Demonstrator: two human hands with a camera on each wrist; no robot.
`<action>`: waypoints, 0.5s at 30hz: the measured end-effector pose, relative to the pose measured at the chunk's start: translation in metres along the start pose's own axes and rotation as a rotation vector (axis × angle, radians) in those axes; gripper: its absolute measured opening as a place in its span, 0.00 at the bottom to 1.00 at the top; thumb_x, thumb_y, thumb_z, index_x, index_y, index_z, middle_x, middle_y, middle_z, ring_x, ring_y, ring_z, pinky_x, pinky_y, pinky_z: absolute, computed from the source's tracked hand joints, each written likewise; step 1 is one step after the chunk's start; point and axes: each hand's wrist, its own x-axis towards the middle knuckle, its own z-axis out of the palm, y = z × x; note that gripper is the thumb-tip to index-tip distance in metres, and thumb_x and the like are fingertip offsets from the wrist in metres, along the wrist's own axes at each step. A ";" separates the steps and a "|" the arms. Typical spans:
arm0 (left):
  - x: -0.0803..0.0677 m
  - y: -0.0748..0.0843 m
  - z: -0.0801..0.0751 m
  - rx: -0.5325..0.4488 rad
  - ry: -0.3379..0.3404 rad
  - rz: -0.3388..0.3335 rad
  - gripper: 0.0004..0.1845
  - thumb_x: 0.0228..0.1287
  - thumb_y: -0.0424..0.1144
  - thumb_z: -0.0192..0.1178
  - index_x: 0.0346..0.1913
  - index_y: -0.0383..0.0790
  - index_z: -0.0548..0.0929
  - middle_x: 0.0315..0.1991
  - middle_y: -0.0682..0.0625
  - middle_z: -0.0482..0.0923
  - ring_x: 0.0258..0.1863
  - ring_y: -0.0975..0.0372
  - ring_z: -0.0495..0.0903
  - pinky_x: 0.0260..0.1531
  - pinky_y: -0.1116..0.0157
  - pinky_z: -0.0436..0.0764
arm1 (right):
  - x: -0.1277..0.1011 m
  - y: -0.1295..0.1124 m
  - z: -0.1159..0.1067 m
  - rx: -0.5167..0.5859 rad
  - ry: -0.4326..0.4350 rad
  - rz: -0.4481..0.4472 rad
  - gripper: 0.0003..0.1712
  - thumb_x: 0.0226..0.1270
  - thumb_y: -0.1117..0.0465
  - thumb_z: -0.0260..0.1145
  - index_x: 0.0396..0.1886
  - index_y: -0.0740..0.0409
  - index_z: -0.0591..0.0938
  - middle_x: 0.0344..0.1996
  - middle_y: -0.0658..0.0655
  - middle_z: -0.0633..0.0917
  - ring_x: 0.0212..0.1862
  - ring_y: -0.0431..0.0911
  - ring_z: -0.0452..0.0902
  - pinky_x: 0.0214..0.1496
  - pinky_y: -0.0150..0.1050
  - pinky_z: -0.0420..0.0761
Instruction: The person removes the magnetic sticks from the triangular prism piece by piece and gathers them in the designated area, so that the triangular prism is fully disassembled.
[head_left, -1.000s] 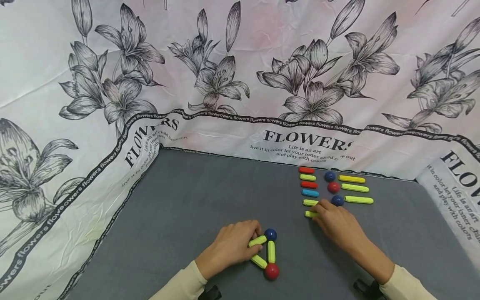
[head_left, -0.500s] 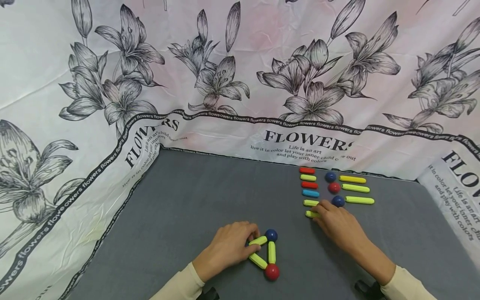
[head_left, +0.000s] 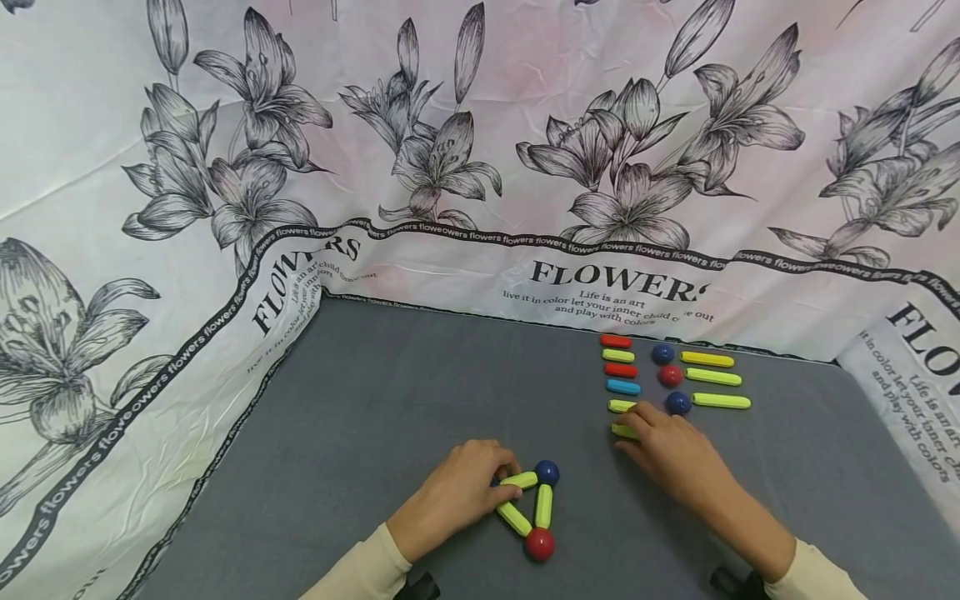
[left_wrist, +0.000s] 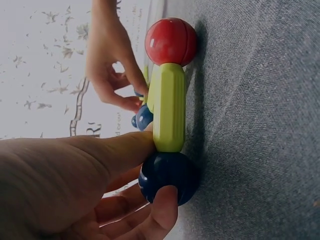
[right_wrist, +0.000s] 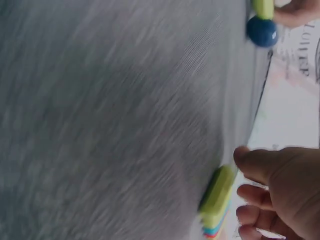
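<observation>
Your right hand (head_left: 678,454) sits right of center in the head view, fingers curled around the nearest lime stick (head_left: 622,431), thumb tip on it; the right wrist view, though blurred, shows the same grip on that stick (right_wrist: 217,191). The stick is a short, smooth plastic bar with rounded ends, lying flat, long axis running left-right in the frame. It is the lowest piece of a column of short sticks: red (head_left: 615,341), lime (head_left: 618,356), red (head_left: 620,370), blue (head_left: 623,387), lime (head_left: 621,406). Just right of the column lie three glossy balls, blue (head_left: 662,353), red (head_left: 670,375), blue (head_left: 678,403), then three longer yellow-lime sticks (head_left: 717,377), all parallel.

Your left hand (head_left: 457,496), lower center, pinches one corner of a flat triangle (head_left: 528,508) of three lime sticks. A blue ball (head_left: 547,472) caps its upper corner, a red ball (head_left: 539,543) its lower one. The left wrist view shows thumb and fingers curled on a third, dark blue ball (left_wrist: 169,177) at the pinched corner, a faceted stick (left_wrist: 169,107) leading to the red ball (left_wrist: 171,41).

The surface (head_left: 390,392) is grey, finely woven cloth, with open room to the left and center. A floral printed sheet (head_left: 450,125) borders it at the far edge and both sides.
</observation>
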 end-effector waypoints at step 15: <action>0.004 0.004 0.001 0.043 -0.018 0.011 0.09 0.63 0.42 0.77 0.46 0.48 0.95 0.38 0.58 0.86 0.37 0.68 0.83 0.37 0.70 0.81 | 0.004 -0.062 -0.002 0.241 -0.164 -0.226 0.29 0.64 0.52 0.81 0.63 0.46 0.83 0.50 0.42 0.83 0.43 0.37 0.82 0.42 0.41 0.84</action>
